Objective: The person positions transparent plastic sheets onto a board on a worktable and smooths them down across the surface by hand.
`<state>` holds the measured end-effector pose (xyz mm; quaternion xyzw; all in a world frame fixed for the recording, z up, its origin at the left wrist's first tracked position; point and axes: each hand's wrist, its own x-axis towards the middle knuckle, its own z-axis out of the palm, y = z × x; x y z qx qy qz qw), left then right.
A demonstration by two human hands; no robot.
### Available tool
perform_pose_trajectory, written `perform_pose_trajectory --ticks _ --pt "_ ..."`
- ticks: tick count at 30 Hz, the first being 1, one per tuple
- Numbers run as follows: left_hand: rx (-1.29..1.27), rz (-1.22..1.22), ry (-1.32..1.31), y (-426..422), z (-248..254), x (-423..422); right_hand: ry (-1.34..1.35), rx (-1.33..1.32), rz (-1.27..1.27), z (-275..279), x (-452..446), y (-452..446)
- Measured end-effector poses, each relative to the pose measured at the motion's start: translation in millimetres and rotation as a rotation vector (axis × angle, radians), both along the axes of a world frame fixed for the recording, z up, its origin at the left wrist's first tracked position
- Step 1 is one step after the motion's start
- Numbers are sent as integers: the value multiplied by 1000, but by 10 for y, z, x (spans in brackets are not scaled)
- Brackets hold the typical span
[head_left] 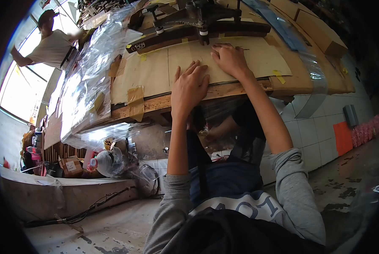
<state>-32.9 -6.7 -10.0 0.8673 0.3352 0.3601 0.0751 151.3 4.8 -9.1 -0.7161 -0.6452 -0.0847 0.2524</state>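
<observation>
A pale tan sheet [155,76] with a dark line across it lies flat on the wooden table. My left hand [189,86] rests on the sheet near its front edge, fingers stretched forward. Farther in and to the right, my right hand [232,60] lies on the sheet with its fingers slightly bent and pointing left. Nothing shows in either hand. Just beyond my fingers a dark bar [168,41] with white lettering spans the sheet. A black metal bracket [198,19] with upright bolts stands over the bar.
Yellow tape [135,101] hangs over the wooden table edge [236,88]. Clear plastic sheeting [96,55] covers the left side. A blue strip [278,27] and a cardboard box [320,31] lie at right. Another person [54,44] stands far left. A large clear bottle [107,163] is below.
</observation>
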Motion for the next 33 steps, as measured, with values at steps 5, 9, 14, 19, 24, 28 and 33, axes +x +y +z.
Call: perform_pose_trajectory --ticks 5,9,14,19,24,28,33 --pt "-1 1 -1 9 -14 0 14 20 6 -26 21 26" --pt "-3 1 -1 6 -12 -4 18 -10 -1 11 5 13" --pt "0 2 2 5 -9 -7 -9 27 1 -22 6 11" --pt "1 8 -9 -7 1 -9 -18 45 16 -21 -5 -60" --pt "9 15 -21 -16 -3 -16 0 52 23 -12 -36 -140" --pt "3 33 -27 -24 -2 -17 -11 78 23 -9 -103 -328" --pt "31 38 -50 -37 -6 -26 -41 157 31 -73 -188 -612"
